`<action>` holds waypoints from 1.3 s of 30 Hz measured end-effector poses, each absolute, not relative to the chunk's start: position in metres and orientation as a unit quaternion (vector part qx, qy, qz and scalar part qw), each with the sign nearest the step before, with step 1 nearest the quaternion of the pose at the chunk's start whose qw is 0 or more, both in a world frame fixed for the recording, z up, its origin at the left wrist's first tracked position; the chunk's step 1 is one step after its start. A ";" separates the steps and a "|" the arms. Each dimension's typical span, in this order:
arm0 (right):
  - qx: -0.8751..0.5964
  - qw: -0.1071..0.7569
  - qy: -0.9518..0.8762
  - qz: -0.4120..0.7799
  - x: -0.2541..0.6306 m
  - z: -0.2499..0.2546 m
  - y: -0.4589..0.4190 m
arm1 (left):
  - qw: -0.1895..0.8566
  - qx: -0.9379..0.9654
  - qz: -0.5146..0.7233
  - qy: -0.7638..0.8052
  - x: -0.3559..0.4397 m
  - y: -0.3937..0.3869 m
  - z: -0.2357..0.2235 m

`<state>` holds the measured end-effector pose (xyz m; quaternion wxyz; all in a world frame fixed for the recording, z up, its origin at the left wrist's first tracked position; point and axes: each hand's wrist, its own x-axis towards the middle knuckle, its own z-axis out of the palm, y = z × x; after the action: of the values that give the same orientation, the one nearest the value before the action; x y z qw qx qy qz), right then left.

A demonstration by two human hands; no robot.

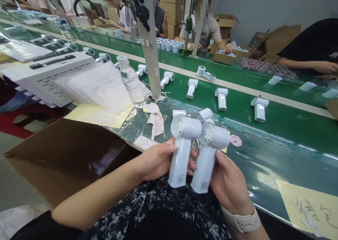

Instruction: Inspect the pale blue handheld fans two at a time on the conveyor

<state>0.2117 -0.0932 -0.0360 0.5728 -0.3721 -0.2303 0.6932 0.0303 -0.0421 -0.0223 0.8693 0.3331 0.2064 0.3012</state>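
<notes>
My left hand (pixel 158 159) is closed round the handle of a pale blue handheld fan (pixel 180 162), its round head turned up and covered with clear film. Beside it, my right hand (pixel 229 180) grips a second handheld fan (pixel 203 167) of the same kind by its handle. Both are held upright, side by side, with their heads touching or nearly so. Behind them, two more pale blue heads (pixel 204 114) show at the bench edge, partly hidden. A beige cloth (pixel 155 120) lies on the bench to their left.
Several fans (pixel 221 98) lie along the green conveyor (pixel 240 127). A water bottle (pixel 130 81) stands near a metal post (pixel 151 56). At left are a white machine (pixel 50 78), yellow sheets (pixel 116 116) and an open carton (pixel 60 155). People work across the line.
</notes>
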 end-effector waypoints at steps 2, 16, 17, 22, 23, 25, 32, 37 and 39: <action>-0.357 0.570 -0.206 0.711 0.210 -0.032 -0.090 | 0.857 0.354 0.312 0.206 0.029 -0.041 -0.020; -0.336 0.596 -0.171 0.709 0.209 -0.023 -0.094 | 0.863 0.378 0.274 0.193 0.030 -0.037 -0.015; -0.341 0.602 -0.167 0.702 0.212 -0.025 -0.095 | 0.866 0.376 0.270 0.190 0.030 -0.038 -0.013; -0.376 0.660 -0.159 0.631 0.220 -0.033 -0.093 | 0.860 0.375 0.285 0.195 0.026 -0.037 -0.014; -0.384 0.664 -0.159 0.621 0.219 -0.034 -0.091 | 0.856 0.381 0.285 0.202 0.025 -0.037 -0.015; -0.399 0.657 -0.165 0.619 0.217 -0.034 -0.089 | 0.846 0.398 0.283 0.214 0.025 -0.037 -0.019; -0.391 0.648 -0.227 0.612 0.216 -0.040 -0.094 | 0.793 0.491 0.282 0.226 0.024 -0.037 -0.021; -0.409 0.580 -0.560 0.427 0.229 -0.030 -0.111 | 0.524 0.755 0.316 0.237 0.011 -0.035 -0.018; -0.351 0.543 -0.674 0.357 0.231 -0.027 -0.112 | 0.363 0.849 0.350 0.160 0.009 -0.034 -0.017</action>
<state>0.2306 -0.1123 -0.0269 0.5434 -0.3513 -0.6739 0.3566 0.0090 -0.0338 -0.0168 0.3627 0.8488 0.1598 0.3498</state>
